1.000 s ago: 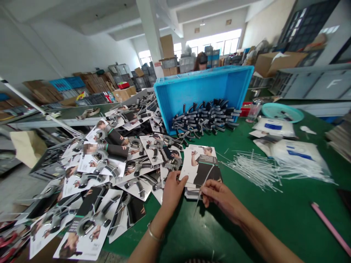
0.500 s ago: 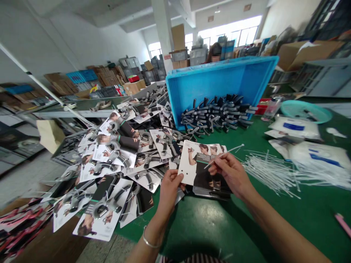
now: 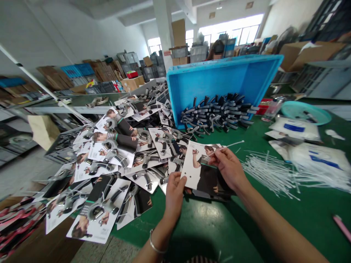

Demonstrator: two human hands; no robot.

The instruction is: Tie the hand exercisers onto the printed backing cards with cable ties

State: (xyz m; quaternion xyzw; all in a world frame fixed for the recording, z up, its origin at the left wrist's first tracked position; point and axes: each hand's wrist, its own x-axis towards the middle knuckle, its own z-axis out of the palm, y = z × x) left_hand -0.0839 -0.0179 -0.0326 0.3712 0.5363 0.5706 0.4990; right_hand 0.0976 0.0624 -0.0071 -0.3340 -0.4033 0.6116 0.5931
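Observation:
My left hand [image 3: 174, 191] is closed on the left edge of a printed cardboard backing card [image 3: 192, 168], thumb on top. The card is tilted, with small dark holes on its white side, and more cards lie beneath it. My right hand [image 3: 230, 168] pinches a thin white cable tie [image 3: 235, 143] over the card's upper right part. Left of my hands is a heap of similar cards [image 3: 109, 223] with grey-and-black hand grips [image 3: 97, 210] fastened on them. A pile of loose white cable ties [image 3: 270, 173] lies to the right.
A blue crate [image 3: 208, 82] stands tipped on its side behind my hands, with many loose hand grips [image 3: 219, 113] spilling from it. At the right are plastic bags [image 3: 318, 155], a turquoise tray [image 3: 326, 116] and a pink pen-like item [image 3: 341, 227]. Another person [image 3: 216, 49] is behind the crate.
The top card has shifted right and covers more of those below it. My right hand and the cable tie have moved slightly right over it. My left hand still grips the edge.

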